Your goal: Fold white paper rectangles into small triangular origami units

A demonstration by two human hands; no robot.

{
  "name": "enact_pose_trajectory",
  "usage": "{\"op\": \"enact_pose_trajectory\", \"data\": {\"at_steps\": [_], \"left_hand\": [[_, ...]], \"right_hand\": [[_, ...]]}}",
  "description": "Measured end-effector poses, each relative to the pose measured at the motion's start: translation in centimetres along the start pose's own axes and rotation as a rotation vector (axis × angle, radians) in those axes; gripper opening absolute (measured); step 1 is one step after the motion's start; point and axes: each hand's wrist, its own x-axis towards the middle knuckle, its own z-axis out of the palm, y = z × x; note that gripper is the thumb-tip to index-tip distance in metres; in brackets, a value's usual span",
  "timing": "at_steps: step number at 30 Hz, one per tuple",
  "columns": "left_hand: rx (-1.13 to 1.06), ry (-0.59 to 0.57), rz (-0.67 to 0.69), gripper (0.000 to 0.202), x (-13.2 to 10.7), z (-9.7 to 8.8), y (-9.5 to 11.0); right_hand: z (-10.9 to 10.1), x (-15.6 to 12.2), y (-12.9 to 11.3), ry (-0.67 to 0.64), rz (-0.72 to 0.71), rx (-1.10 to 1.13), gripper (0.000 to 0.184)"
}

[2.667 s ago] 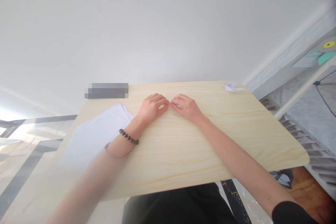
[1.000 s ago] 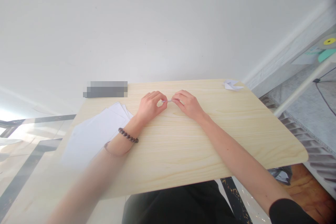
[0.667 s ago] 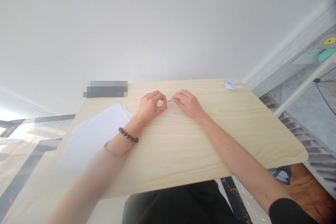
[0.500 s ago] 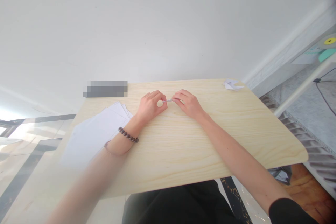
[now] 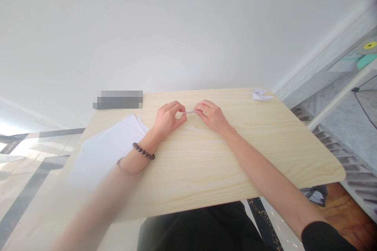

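Note:
A thin, narrow piece of folded white paper [image 5: 189,112] is stretched between my two hands, just above the far half of the table. My left hand [image 5: 170,119] pinches its left end between thumb and fingertips, the fingers curved into a ring. At the other end, my right hand [image 5: 212,115] grips the paper with thumb and fingers pressed together. Only the short middle stretch shows; both ends are hidden by the fingers, so its full shape cannot be made out. A beaded bracelet circles my left wrist.
White paper sheets [image 5: 108,149] lie overlapping under and beside my left forearm. A folded paper figure [image 5: 260,95] rests at the table's far right corner. A blurred-out dark block [image 5: 119,100] sits at the far left. The wooden table [image 5: 188,172] meets a white wall behind.
My hands have drawn very slightly apart, so a little more of the paper shows between them. Both keep their hold.

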Motion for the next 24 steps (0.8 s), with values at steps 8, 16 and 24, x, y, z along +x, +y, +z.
{"op": "enact_pose_trajectory", "data": {"at_steps": [8,16,24], "left_hand": [[-0.002,0.008,-0.054,0.007,-0.05,-0.07,0.13],[0.022,0.015,-0.021,0.003,0.04,-0.01,0.1],[-0.003,-0.01,-0.062,0.008,0.01,-0.15,0.17]], "right_hand": [[-0.04,0.0,-0.01,0.007,0.005,-0.005,0.018],[-0.04,-0.04,0.14,0.01,0.004,-0.002,0.018],[-0.05,-0.12,0.27,0.017,0.012,-0.009,0.018]]}}
